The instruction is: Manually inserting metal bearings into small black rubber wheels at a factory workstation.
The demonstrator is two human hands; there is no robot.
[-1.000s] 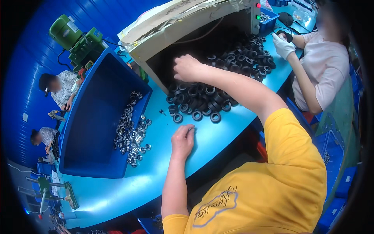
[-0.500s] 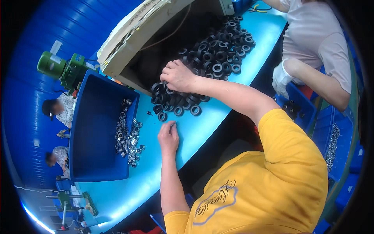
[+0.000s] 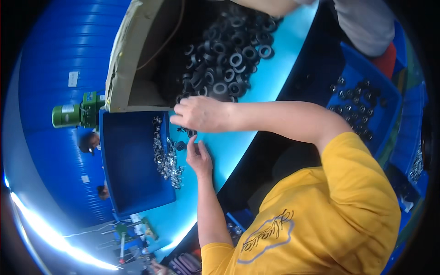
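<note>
My right hand (image 3: 202, 113) is palm down at the near end of a heap of black rings (image 3: 220, 88), its fingers bent together; whatever is under them is hidden. Just below it, my left hand (image 3: 200, 159) rests over the light-blue table with forefinger and thumb apart. A single dark ring (image 3: 191, 133) lies between the two hands, by the left fingertips. Another black ring (image 3: 181, 145) lies left of my left hand, beside a pile of small shiny metal parts (image 3: 170, 164).
A large blue bin (image 3: 137, 201) lies open toward the metal parts on the light-blue table (image 3: 263, 85). A beige box-like housing (image 3: 120, 68) stands behind the rings. At right, another person's sleeve (image 3: 366, 25) is near a blue crate (image 3: 389, 105) of dark round parts.
My right hand has come from the ring heap toward my left hand. My left forefinger has stretched out from a curled position. The view has turned, and the other person's arm now reaches over the heap.
</note>
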